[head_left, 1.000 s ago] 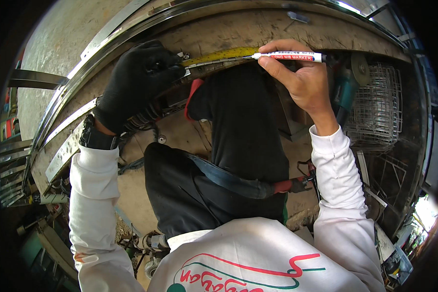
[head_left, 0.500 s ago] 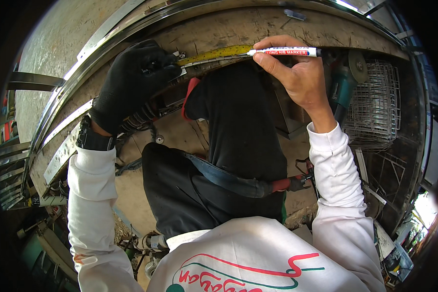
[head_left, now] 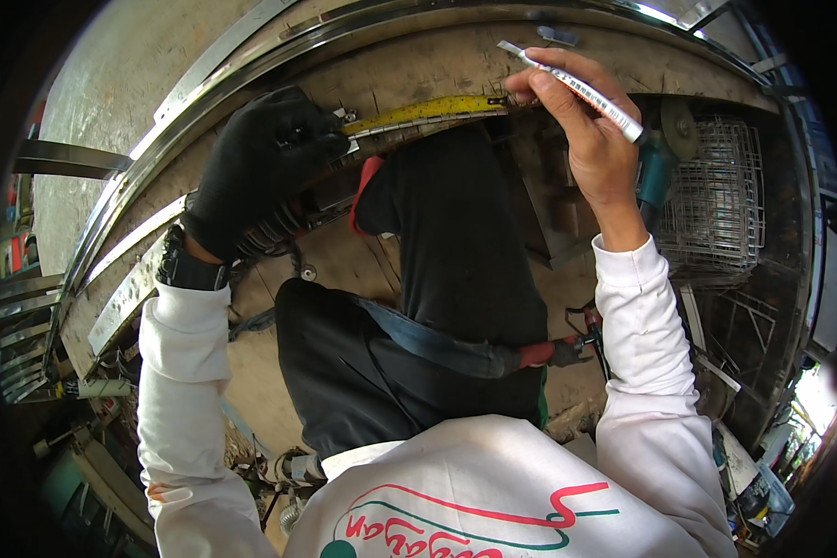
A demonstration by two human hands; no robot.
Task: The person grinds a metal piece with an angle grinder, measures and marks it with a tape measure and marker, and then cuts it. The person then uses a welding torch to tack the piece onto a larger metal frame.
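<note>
Marker: now tilted, tip raised toward the upper left, barrel end toward the lower right; half a second earlier it lay nearly level, its tip at the tape measure.
Right grip: bare right hand, closed on the marker between thumb and fingers; its lower fingertips sit just beside the tape measure's right end, contact unclear.
Tape measure: yellow blade, upper centre of the frame, extended from the glove toward the right hand; its right end is now uncovered.
Metal strip: narrow, along the blade's lower edge, position essentially unchanged.
Left grip: gloved left hand, upper left, fingers curled at the blade's left end, essentially unmoved; cannot tell whether it pinches blade, strip or both.
Tabletop: worn wood, beneath the blade.
Grinder: right of the right wrist, idle in appearance.
Marking status: tip is clear of the blade, so marking appears interrupted; the measured position seems maintained at the left. Any mark made is too small to confirm.
</note>
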